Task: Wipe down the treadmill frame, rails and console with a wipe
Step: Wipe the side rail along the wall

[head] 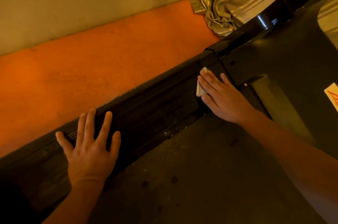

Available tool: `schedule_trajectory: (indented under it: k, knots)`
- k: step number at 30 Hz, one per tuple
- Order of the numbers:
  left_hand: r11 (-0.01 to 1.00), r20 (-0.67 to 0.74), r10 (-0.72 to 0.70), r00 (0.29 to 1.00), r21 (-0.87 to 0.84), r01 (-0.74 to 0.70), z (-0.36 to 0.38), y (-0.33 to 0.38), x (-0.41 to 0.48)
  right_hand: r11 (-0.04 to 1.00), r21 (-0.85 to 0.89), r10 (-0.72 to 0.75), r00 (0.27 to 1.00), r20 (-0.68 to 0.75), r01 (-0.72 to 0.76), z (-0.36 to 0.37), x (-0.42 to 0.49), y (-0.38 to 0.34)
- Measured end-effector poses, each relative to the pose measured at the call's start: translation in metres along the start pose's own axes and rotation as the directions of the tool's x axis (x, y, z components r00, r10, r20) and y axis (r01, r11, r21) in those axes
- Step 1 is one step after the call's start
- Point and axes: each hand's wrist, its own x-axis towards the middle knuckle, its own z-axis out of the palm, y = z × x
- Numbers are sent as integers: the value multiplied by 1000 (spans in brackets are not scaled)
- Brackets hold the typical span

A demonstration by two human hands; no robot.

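Head view: right hand (pixel 223 96) presses wipe (pixel 200 90) on rail (pixel 150 99) (label (pixel 332 96) unreadable).

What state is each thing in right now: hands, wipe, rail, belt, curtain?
left hand: open, flat on the side rail, holding nothing.
right hand: open, fingers straight, pressing the wipe onto the side rail.
wipe: folded, mostly hidden under the right hand.
side rail: both hands on it.
belt: pale crumbs along its edge by the side rail.
curtain: hanging, bunched up at the bottom.
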Motion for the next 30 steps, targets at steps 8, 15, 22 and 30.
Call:
schedule_trajectory:
  k: [8,15,22,30]
  knots:
    - [1000,2,3,1000,-2,-3,1,1,-1,995,68,78,994,-76,-73,-7,38,-6]
    - [1000,2,3,1000,-7,-3,1,-1,0,993,46,108,993,-45,-106,8,-9,11]
    - [1000,-8,-7,1000,-13,7,0,3,-1,990,25,142,985,-98,-140,-12,46,7]
    - [1000,-4,-3,1000,-12,3,1,-1,-1,996,5,92,995,-39,-92,5,-6,14]
